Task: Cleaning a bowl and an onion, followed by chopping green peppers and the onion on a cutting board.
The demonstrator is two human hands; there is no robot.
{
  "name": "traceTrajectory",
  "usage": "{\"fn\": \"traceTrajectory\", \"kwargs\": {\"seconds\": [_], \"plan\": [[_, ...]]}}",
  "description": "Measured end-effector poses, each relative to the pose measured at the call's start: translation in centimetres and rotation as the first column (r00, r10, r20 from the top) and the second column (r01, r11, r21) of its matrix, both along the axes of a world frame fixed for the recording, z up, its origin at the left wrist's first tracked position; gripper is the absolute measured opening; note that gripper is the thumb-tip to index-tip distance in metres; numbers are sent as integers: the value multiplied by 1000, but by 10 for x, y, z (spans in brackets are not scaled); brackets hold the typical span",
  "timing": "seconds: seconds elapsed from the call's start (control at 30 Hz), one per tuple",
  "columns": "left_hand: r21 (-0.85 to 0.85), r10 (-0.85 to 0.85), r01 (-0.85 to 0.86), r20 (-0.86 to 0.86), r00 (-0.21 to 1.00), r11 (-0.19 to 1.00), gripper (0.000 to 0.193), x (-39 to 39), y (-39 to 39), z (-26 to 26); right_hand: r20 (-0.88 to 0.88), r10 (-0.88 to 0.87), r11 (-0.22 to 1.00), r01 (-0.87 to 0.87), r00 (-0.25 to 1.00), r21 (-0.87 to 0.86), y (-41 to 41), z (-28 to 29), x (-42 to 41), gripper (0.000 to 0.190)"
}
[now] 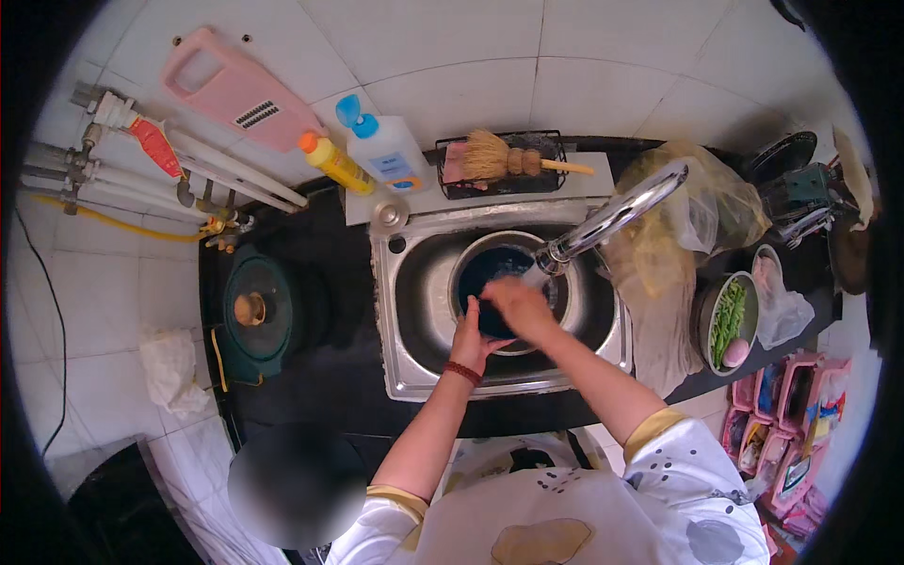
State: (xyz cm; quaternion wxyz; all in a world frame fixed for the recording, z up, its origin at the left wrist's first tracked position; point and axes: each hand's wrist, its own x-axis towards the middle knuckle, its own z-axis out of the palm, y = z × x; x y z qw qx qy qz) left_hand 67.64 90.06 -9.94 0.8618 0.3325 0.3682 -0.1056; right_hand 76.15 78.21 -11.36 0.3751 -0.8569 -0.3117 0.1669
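Observation:
In the sink [424, 325] sits a round metal basin [472, 251], and a dark blue bowl [505, 263] is held tilted within it. My left hand [472, 342] grips the bowl's near left edge, thumb up and fingers beneath. Over the bowl's inside, my right hand [521, 305] lies with its fingers bent. Whether those fingers hold anything is hidden. Just above my right hand is the mouth of the chrome faucet [614, 212], with what looks like water running from it onto the hand and bowl.
Behind the sink stand a white pump bottle [388, 159], a yellow bottle [339, 166] and a wire basket [452, 189] holding a straw brush [487, 159]. A lidded green pot [258, 346] is left. Rightward lie a cloth [660, 332], plastic bags [706, 198] and a bowl of green vegetables [727, 321].

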Motion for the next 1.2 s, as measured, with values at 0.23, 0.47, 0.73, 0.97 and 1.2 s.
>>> {"fn": "traceTrajectory", "kwargs": {"seconds": [0.23, 0.47, 0.73, 0.97, 1.2], "plan": [[260, -129, 174, -180, 975, 950, 61, 16, 26, 31, 473, 394, 916, -380, 788, -130, -55, 15, -7, 29], [275, 120, -104, -39, 992, 956, 36, 8, 12, -1, 75, -22, 992, 12, 997, 129, 2, 35, -60, 33], [502, -40, 81, -90, 995, 861, 49, 10, 18, 30, 199, 138, 987, -152, 970, 54, -13, 19, -46, 29], [-69, -55, 41, -208, 976, 997, 40, -31, 3, -8, 158, 441, 897, -425, 884, -124, -80, 30, -39, 19], [-215, -36, 14, -97, 995, 976, 35, 12, -10, -28, 180, -208, 976, 193, 961, 100, -76, 66, -6, 26]]}}
